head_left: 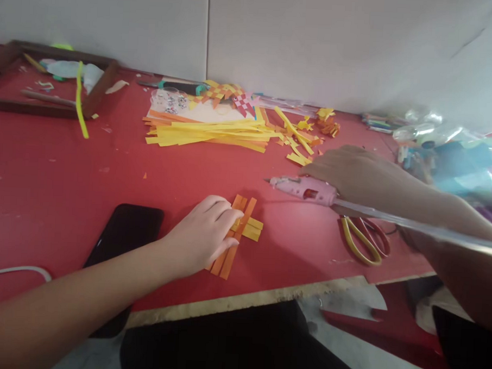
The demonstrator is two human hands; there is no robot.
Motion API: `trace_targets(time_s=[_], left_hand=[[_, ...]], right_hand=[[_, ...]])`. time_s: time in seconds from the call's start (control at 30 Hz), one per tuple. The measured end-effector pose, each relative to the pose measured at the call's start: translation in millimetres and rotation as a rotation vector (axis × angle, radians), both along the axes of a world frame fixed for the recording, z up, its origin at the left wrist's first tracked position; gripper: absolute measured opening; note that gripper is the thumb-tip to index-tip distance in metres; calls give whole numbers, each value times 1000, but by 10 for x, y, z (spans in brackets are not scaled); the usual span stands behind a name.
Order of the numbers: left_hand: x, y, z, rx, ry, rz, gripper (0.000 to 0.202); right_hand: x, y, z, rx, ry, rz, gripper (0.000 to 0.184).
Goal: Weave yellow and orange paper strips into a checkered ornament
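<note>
My left hand [205, 234] lies flat, fingers together, on a small weave of orange and yellow paper strips [244, 228] near the front edge of the red table [67, 171]. My right hand [352, 173] is wrapped round a pink glue gun [300, 188], whose nozzle points left and hovers just above the table to the right of the strips. A clear glue stick sticks out of the gun's back along my right forearm.
A black phone [123, 233] lies left of my left hand, with a white cable [17, 272] beside it. Yellow-handled scissors [366, 238] rest under my right arm. A pile of yellow and orange strips [207, 133], woven pieces, a wooden frame [50, 78] and plastic bags [455, 155] fill the back.
</note>
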State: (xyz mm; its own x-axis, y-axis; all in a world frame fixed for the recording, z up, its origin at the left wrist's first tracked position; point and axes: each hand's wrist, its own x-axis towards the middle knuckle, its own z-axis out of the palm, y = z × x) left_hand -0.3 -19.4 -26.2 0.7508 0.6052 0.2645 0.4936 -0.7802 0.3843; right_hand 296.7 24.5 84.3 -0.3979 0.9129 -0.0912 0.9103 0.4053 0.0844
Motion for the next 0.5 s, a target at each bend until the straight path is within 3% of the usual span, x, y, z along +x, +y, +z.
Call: trace_targets(time_s=[0.03, 0.1, 0.2, 0.27, 0.4, 0.5], left_hand=[[-1, 0, 2, 2, 8, -2, 29], [-2, 4, 11, 6, 22, -3, 29], [-3, 9, 24, -9, 24, -4, 28], [-5, 9, 26, -12, 18, -5, 28], [-7, -2, 28, -12, 26, 5, 28], [-3, -10, 42, -10, 27, 1, 29]], right_hand=[[115, 29, -81, -23, -74, 136, 20], [325, 90, -270, 36, -120, 190, 39], [530, 151, -513, 16, -138, 196, 37], [571, 146, -587, 15, -131, 195, 39], [387, -45, -548, 122, -83, 179, 50], [50, -307, -559, 253, 215, 355, 37]])
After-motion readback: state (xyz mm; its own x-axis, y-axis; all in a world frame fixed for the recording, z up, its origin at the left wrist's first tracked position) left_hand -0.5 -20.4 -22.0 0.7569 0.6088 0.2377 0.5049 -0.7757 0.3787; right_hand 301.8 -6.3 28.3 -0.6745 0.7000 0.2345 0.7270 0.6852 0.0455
